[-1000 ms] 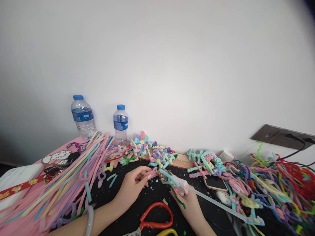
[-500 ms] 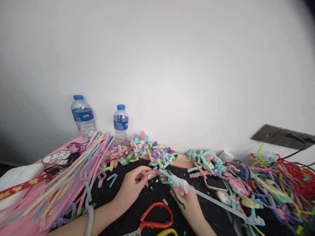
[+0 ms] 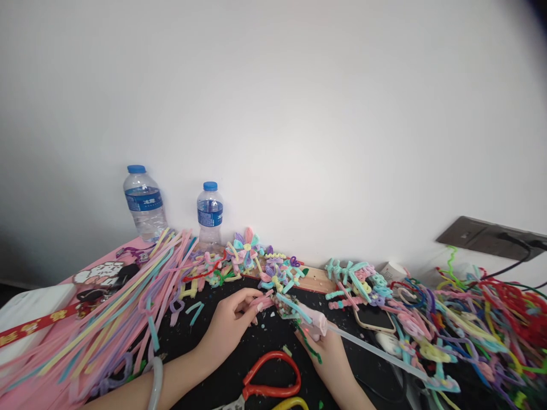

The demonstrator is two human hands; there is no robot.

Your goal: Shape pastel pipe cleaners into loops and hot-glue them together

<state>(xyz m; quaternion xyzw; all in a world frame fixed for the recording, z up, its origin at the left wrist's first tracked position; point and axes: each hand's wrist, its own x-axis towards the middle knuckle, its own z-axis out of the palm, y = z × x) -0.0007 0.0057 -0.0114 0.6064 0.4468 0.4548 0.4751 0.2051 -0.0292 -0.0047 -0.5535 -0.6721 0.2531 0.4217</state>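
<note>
My left hand (image 3: 228, 322) pinches a short pink pipe cleaner piece (image 3: 264, 300) between thumb and fingers. My right hand (image 3: 331, 353) is wrapped round a pale pink glue gun (image 3: 315, 323), and a long translucent glue stick (image 3: 376, 349) sticks out of its back end. The gun's front, crusted with bits, points at the pink piece; whether they touch I cannot tell. A light blue pipe cleaner piece (image 3: 294, 308) shows along the gun's front. Beside my right hand hangs a dark green pipe cleaner (image 3: 311, 346). Red-handled scissors (image 3: 273, 391) lie below, between my forearms.
Left, a bundle of pastel pipe cleaners (image 3: 128, 302) covers the pink surface. Two water bottles (image 3: 144, 199) stand against the wall. Pipe cleaner flowers (image 3: 247, 247) lie behind my hands. On the right are a phone (image 3: 375, 319) and tangled pipe cleaners (image 3: 478, 336), below a socket strip (image 3: 482, 236).
</note>
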